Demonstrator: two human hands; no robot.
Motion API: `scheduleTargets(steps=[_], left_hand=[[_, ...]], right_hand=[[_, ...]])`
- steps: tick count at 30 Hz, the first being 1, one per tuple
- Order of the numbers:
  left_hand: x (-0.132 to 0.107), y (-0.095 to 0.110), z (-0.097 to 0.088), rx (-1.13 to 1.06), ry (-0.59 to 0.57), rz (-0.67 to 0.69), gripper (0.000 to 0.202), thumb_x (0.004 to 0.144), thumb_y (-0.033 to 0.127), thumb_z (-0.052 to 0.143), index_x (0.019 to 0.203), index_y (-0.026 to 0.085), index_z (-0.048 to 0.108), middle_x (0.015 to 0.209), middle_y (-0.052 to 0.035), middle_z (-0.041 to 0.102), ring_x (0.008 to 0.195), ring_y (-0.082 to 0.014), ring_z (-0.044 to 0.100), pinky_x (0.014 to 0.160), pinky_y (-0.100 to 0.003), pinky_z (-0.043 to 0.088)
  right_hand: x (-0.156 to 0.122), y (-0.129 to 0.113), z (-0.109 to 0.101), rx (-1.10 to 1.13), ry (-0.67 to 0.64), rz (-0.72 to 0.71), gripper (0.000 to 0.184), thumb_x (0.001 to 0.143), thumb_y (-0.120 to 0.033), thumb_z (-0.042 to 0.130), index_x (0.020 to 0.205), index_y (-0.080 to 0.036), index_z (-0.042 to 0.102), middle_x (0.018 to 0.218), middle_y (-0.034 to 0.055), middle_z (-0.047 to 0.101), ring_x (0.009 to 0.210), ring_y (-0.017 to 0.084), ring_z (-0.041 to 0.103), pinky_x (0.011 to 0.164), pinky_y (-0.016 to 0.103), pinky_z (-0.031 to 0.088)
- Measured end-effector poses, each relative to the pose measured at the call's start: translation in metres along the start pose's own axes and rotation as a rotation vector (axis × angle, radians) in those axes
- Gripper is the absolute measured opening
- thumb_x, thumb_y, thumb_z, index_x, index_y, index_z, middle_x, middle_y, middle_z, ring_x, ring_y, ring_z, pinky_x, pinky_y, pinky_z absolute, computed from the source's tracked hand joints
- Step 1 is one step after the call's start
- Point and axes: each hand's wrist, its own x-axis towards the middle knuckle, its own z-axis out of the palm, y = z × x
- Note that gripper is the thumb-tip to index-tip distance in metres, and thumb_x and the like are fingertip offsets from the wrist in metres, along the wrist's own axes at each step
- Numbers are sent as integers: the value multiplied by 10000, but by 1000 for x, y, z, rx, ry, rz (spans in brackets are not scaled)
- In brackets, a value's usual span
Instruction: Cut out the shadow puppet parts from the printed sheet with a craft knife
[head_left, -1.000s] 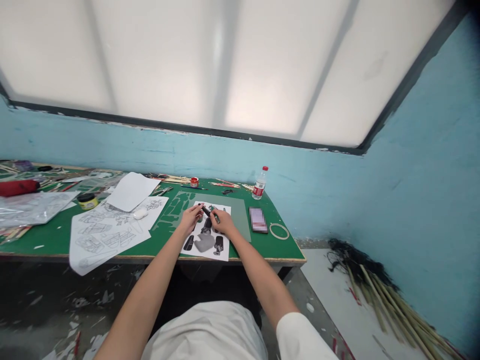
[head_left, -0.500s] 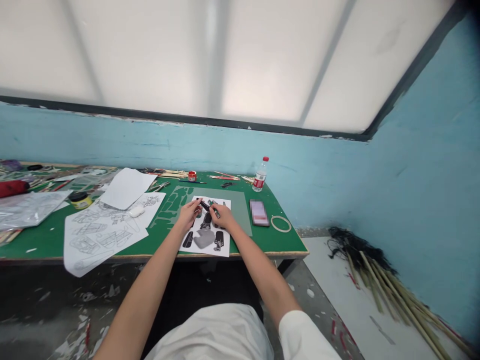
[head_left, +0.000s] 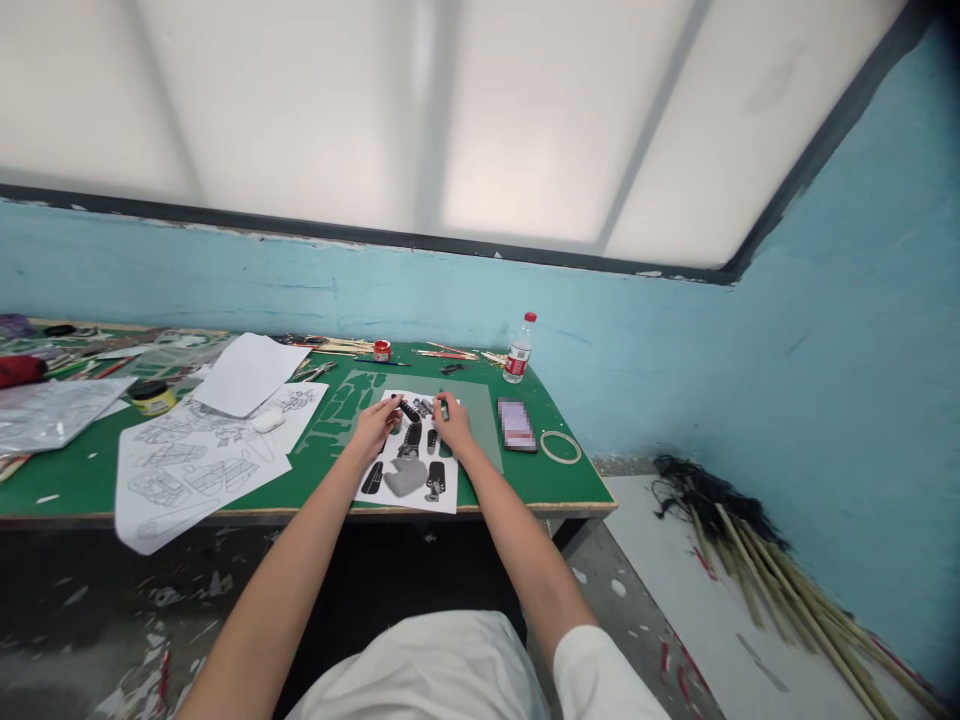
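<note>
My left hand point(head_left: 377, 425) pinches a small black cylinder point(head_left: 409, 410), maybe a pen cap or marker part, above a white sheet printed with black and grey shapes point(head_left: 411, 480). My right hand point(head_left: 454, 426) is closed on a short dark pen-like piece point(head_left: 444, 407) held upright, a little to the right of the left hand's piece. The two pieces are apart. The sheet lies on a grey mat point(head_left: 480, 430) on the green table point(head_left: 547, 480).
A phone point(head_left: 516, 425) and a tape ring point(head_left: 561, 446) lie right of the mat. A water bottle point(head_left: 519, 349) and a small red jar point(head_left: 382, 351) stand at the back. Line-drawing sheets point(head_left: 195, 460), a yellow-labelled jar point(head_left: 152, 397) and clutter fill the left. Bamboo sticks point(head_left: 780, 590) lie on the floor.
The two hands have moved apart: the black piece and the pen-like piece, held together before, are now separated. The camera tilted slightly.
</note>
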Motion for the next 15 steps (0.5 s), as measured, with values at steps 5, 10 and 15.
scheduleTargets(steps=[5, 10, 15], left_hand=[[0, -1, 0, 13, 7, -2, 367, 1024, 382, 713, 1315, 165, 660, 1300, -106, 690, 1088, -241, 712, 918, -443, 637], [-1, 0, 1, 19, 9, 0, 345, 1026, 378, 712, 1288, 159, 667, 1249, -97, 703, 1029, -221, 720, 869, -409, 645], [-2, 1, 2, 22, 12, 1, 356, 1025, 381, 712, 1304, 165, 663, 1280, -101, 696, 1065, -233, 715, 899, -430, 641]], right_hand=[[-7, 2, -4, -55, -9, -68, 293, 1063, -386, 672, 1300, -214, 687, 1386, 108, 669, 1190, 254, 681, 1027, 482, 597], [-5, 2, -6, -53, 22, -93, 317, 1059, -385, 677, 1327, -216, 679, 1451, 115, 636, 1273, 281, 647, 1090, 527, 559], [-6, -9, 5, -11, -39, -154, 309, 1056, -397, 682, 1302, -210, 691, 1415, 110, 660, 1256, 275, 658, 1085, 523, 561]])
